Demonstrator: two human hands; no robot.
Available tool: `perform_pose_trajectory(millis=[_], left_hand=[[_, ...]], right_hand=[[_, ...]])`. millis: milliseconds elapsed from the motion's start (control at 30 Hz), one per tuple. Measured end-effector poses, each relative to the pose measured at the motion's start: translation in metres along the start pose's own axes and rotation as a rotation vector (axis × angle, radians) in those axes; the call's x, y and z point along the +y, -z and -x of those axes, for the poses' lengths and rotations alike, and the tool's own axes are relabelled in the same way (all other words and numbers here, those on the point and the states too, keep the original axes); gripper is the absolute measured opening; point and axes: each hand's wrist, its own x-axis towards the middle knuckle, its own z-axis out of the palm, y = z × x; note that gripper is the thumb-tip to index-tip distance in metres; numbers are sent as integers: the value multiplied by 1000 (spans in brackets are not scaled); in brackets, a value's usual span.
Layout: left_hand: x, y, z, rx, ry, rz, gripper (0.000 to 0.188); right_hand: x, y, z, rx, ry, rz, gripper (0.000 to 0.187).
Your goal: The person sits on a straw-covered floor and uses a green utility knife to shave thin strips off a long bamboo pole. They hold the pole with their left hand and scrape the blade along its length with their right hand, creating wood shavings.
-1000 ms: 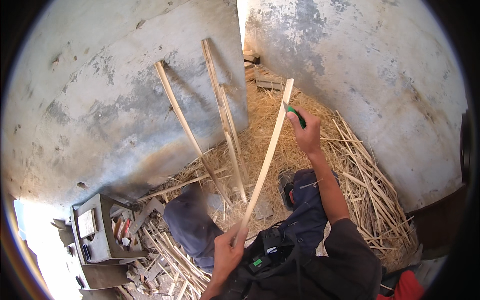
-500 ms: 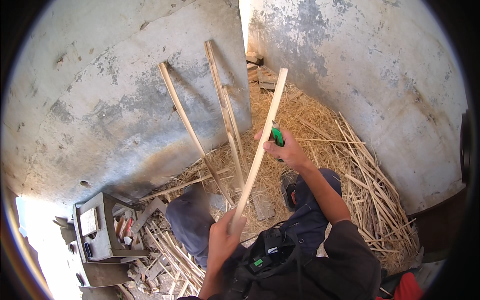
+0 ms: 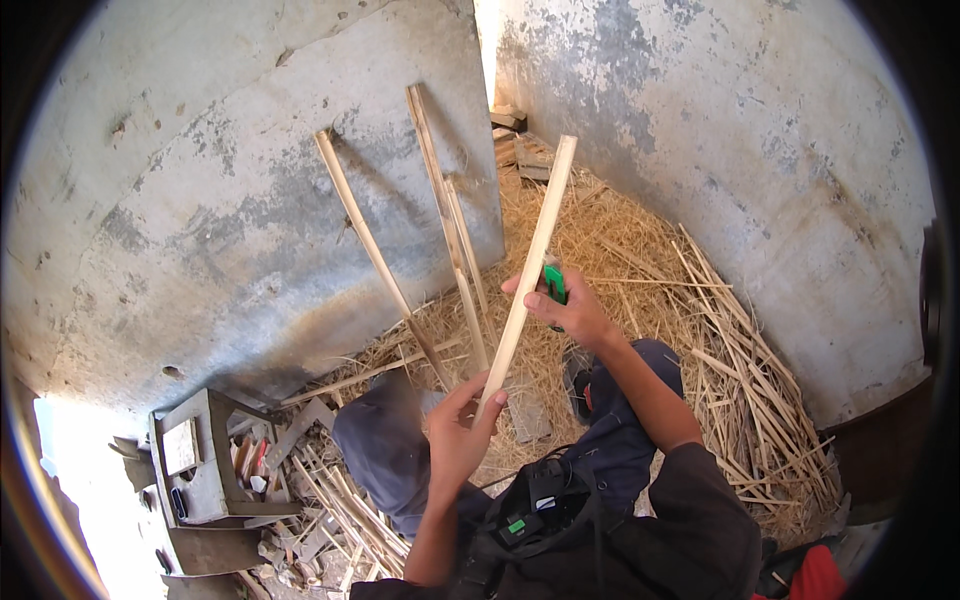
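Note:
A long pale strip of split wood or bamboo (image 3: 535, 245) slants up and away from me, held in both hands. My left hand (image 3: 462, 430) grips its near end, thumb on the right side and fingers on the left. Farther up the strip, my right hand (image 3: 570, 305) pinches it between thumb and fingers. That same hand also keeps a green utility knife (image 3: 555, 283) in its palm, beside the strip. The knife's blade tip is hard to make out.
Several wooden strips (image 3: 370, 240) lean on the grey wall (image 3: 230, 200) at the left. Shavings (image 3: 620, 240) cover the floor, with a heap of thin sticks (image 3: 750, 400) at the right. A worn wooden box stool (image 3: 205, 465) stands at lower left, beside more sticks (image 3: 345, 510).
My left hand has moved up a little along the strip and its grip has shifted. My right hand has come slightly lower, with the knife lower too.

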Motion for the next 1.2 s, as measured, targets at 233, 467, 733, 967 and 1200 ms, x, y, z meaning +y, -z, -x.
perform_pose_trajectory(millis=[233,467,733,967,1200], left_hand=[[-1,3,-5,132,-141,-27,36],[13,6,-1,155,-110,71,35],[17,1,1,185,-209,22,35],[11,2,1,195,-217,35,32],[-13,2,22,181,-129,2,31]], right_hand=[[14,-8,6,35,402,512,47],[14,-32,13,-25,662,793,38],[6,-42,17,69,675,910,36],[7,-44,17,146,658,924,34],[12,-13,6,283,549,890,37]])
